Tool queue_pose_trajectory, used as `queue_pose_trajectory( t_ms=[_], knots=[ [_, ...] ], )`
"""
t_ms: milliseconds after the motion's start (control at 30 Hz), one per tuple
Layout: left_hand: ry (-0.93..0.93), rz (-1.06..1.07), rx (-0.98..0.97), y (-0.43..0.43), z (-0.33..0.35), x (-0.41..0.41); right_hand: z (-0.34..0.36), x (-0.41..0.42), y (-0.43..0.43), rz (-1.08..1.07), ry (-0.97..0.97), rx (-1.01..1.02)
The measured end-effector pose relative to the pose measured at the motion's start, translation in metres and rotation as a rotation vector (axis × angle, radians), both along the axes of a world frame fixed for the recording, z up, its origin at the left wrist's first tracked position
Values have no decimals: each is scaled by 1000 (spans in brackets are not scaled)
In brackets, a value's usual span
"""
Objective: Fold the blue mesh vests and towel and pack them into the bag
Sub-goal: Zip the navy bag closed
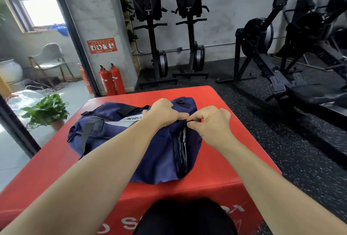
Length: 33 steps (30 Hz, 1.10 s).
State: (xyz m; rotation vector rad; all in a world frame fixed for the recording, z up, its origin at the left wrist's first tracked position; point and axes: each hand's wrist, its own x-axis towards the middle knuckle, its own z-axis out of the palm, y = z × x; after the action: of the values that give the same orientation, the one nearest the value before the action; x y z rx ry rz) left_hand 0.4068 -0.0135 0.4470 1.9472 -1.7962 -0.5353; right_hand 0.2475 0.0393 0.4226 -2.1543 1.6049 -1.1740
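Note:
A navy blue duffel bag [116, 127] with black straps and a white logo panel lies on a red padded box [56, 169]. Its zipper [183, 146] runs toward me and stands partly open, with grey lining showing inside. My left hand [165, 112] grips the bag fabric at the far end of the zipper. Right beside it, my right hand [210, 122] pinches the zipper pull. No vests or towel are visible; the bag's inside is mostly hidden.
The red box fills the middle of the view. A potted plant [47, 111] stands on the floor to the left, red fire extinguishers [112, 80] behind it. Black rowing machines [272, 62] line the back wall and right side on dark rubber flooring.

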Motion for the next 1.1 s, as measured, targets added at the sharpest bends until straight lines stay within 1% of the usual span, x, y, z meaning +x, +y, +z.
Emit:
queue_pose_trajectory(
  t_ms=[100, 200, 300, 367, 433, 467, 500, 567, 633, 700, 733, 767, 833, 900, 1000, 1033, 1100],
  knots=[
    [-78, 5, -42, 1, 0, 1, -3, 3, 7, 24, 32, -32],
    [-106, 2, -72, -4, -2, 3, -14, 4, 21, 82, 54, -11],
    [-152, -24, -105, -7, -1, 2, -28, 2, 30, 129, 125, -26],
    [-172, -45, -113, -9, -1, 2, -42, 1, 33, 156, 212, -37],
    [-172, -57, -113, -11, -1, 3, -65, 2, 39, 195, 363, -59],
    [-168, -60, -111, -12, -1, 4, -77, 4, 43, 215, 434, -31],
    [-164, -65, -111, -12, -1, 4, -88, 6, 45, 219, 465, -11],
    [-160, -74, -105, -12, -1, 4, -104, 6, 44, 196, 505, -62],
    [-164, -79, -102, -11, 0, 3, -102, 7, 41, 229, 585, -110],
    [-178, -86, -105, -9, -1, 4, -86, 7, 41, 329, 673, -28],
    [-187, -86, -110, -9, 0, 5, -77, 5, 40, 363, 662, 45],
    [-200, -89, -104, -7, -2, 6, -71, 2, 39, 383, 602, 134],
    [-197, -93, -118, -2, -2, 10, -57, -10, 31, 356, 380, 227],
    [-126, -76, -149, 8, 1, 14, -41, -25, 13, 254, 176, 237],
    [2, -4, -249, 27, 8, 28, -23, -38, -20, 93, 4, 186],
    [27, 19, -296, 33, 8, 35, -15, -37, -30, 61, -50, 201],
    [4, 98, -365, 45, 4, 49, -2, -31, -45, 37, -163, 270]
  ],
)
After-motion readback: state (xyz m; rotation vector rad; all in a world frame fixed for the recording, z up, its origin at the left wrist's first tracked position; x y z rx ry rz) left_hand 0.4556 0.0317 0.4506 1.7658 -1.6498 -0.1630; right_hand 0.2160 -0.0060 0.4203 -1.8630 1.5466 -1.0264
